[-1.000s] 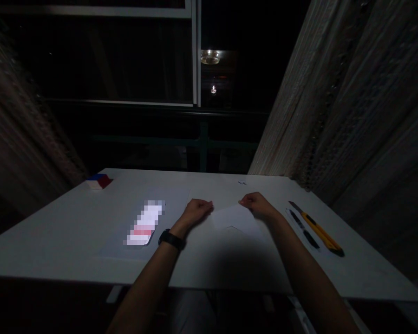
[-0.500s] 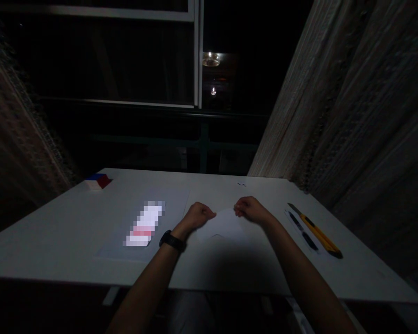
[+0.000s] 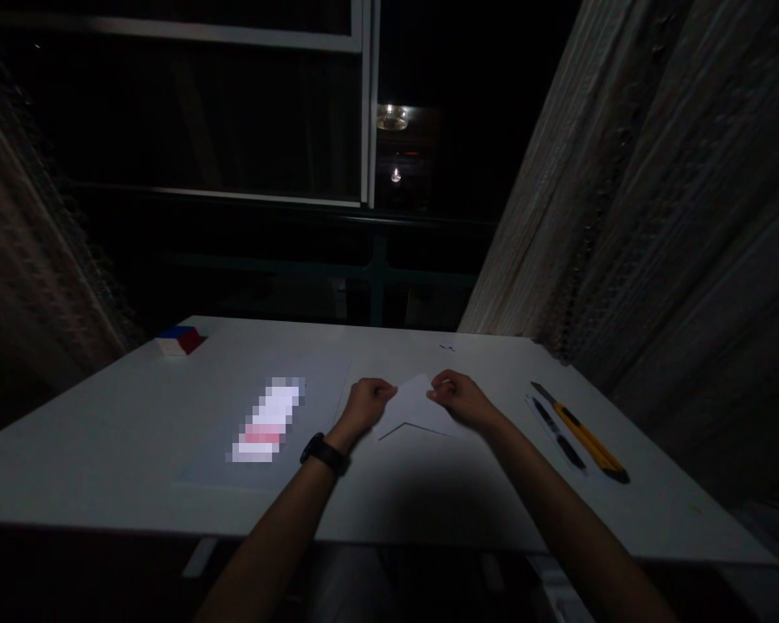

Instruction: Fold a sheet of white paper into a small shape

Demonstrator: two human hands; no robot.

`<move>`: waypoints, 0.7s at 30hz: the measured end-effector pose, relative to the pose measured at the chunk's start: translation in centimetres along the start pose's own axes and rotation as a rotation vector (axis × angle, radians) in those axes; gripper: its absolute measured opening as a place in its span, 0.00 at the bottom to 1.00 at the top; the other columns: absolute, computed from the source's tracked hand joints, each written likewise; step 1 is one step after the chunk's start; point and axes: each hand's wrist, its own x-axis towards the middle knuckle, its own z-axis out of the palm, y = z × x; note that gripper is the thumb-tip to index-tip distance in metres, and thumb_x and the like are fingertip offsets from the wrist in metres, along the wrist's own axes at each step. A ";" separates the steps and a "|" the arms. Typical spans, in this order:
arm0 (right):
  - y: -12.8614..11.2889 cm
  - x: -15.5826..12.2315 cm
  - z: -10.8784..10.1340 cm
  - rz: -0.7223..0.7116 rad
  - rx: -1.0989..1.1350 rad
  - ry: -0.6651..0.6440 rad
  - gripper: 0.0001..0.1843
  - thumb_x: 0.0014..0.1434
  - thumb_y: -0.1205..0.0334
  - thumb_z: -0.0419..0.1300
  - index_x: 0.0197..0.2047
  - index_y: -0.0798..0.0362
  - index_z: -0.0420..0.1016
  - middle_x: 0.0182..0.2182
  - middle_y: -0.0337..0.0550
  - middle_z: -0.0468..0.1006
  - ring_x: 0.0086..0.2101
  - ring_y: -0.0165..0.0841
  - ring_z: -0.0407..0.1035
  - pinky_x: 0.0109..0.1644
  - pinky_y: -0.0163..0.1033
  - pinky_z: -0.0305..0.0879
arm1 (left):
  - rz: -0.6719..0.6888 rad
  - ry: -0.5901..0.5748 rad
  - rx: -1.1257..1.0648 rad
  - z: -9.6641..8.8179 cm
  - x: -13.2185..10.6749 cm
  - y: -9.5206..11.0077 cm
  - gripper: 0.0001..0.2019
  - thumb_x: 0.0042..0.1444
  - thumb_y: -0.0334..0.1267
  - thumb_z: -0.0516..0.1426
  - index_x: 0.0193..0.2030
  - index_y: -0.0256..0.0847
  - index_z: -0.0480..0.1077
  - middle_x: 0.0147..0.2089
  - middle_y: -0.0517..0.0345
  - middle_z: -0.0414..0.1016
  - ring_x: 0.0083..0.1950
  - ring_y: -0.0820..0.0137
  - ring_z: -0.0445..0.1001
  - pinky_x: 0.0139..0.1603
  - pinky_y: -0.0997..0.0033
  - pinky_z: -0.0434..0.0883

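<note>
A folded white sheet of paper [image 3: 410, 407] is between my hands above the table, its near edge bent to a shallow peak with a dark line of shadow under it. My left hand [image 3: 367, 405], with a black watch [image 3: 323, 453] on the wrist, pinches the paper's left edge between thumb and fingers. On the other side my right hand [image 3: 460, 398] has its fingers curled closed on the paper's upper right edge. The fingertips of the right hand are partly hidden and dim.
Left of my hands, a lit phone [image 3: 269, 420] with a blurred screen lies on a larger white sheet [image 3: 208, 472]. A red, blue and white block [image 3: 179, 341] sits at the far left. A yellow utility knife [image 3: 584, 433] and a pen [image 3: 558, 433] lie on the table [image 3: 675, 519] at right.
The paper's near edge has lifted off the table, and its shadow line shows more strongly. My right hand has shifted slightly left, closer to my left hand.
</note>
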 end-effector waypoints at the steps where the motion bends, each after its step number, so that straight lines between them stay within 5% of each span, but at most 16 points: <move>1: 0.2 -0.1 0.0 -0.013 -0.031 0.018 0.17 0.42 0.53 0.65 0.31 0.54 0.67 0.17 0.31 0.65 0.19 0.25 0.59 0.24 0.32 0.55 | 0.011 -0.002 0.002 0.1 0.0 0.1 0.16 0.50 0.45 0.54 0.31 0.34 0.76 0.29 0.53 0.76 0.32 0.67 0.71 0.31 0.72 0.63; 15: 0.0 -1.5 -1.4 -0.048 -0.203 0.032 0.13 0.47 0.57 0.60 0.36 0.53 0.66 0.15 0.30 0.65 0.18 0.27 0.61 0.23 0.32 0.55 | 0.099 0.035 0.134 0.3 -0.5 0.4 0.15 0.55 0.43 0.52 0.35 0.38 0.77 0.34 0.51 0.78 0.36 0.66 0.74 0.37 0.71 0.64; 21: 0.2 -2.2 -1.8 0.001 -0.141 0.204 0.12 0.49 0.56 0.56 0.35 0.54 0.66 0.16 0.36 0.70 0.19 0.29 0.64 0.23 0.33 0.57 | 0.103 0.026 0.103 0.5 -0.7 0.4 0.15 0.55 0.44 0.51 0.36 0.38 0.77 0.35 0.51 0.78 0.38 0.65 0.74 0.38 0.71 0.64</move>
